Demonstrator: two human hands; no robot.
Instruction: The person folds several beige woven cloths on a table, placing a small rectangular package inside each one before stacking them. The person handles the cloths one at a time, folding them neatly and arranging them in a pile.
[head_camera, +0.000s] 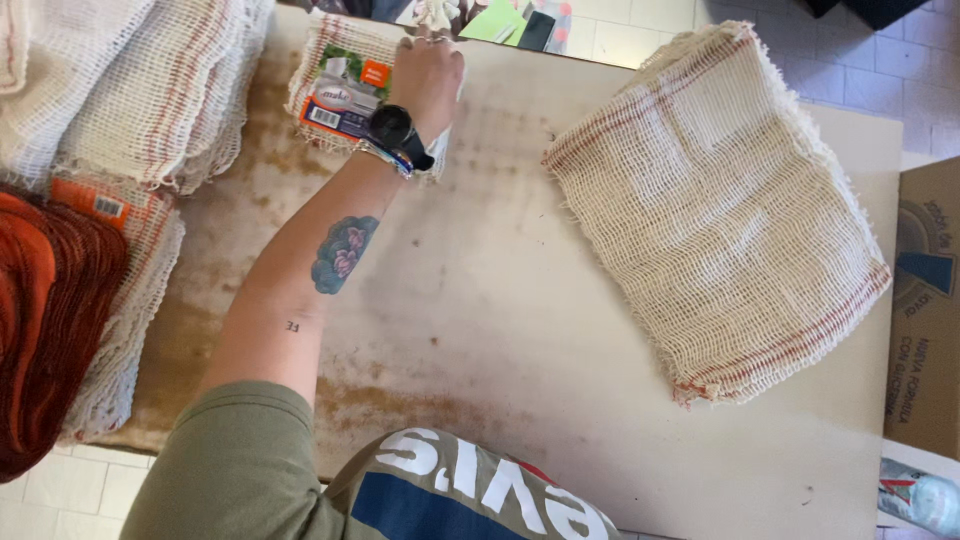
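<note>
My left hand (428, 72) reaches across the table (480, 340) and lies on a folded cream mesh cloth pack with a printed paper label (340, 95). Its fingers curl over the pack's far edge. A black watch and a beaded band sit on the wrist, and a tattoo shows on the forearm. To the right, apart from the hand, lies a thick stack of cream mesh cloths with red stripes (720, 210). My right hand is out of view.
More piles of cream mesh cloths (130, 80) fill the upper left. Rust-orange cloths (45, 310) lie at the left edge over another labelled pack. A cardboard box (925, 310) and a plastic bottle (920, 497) stand beside the table's right end.
</note>
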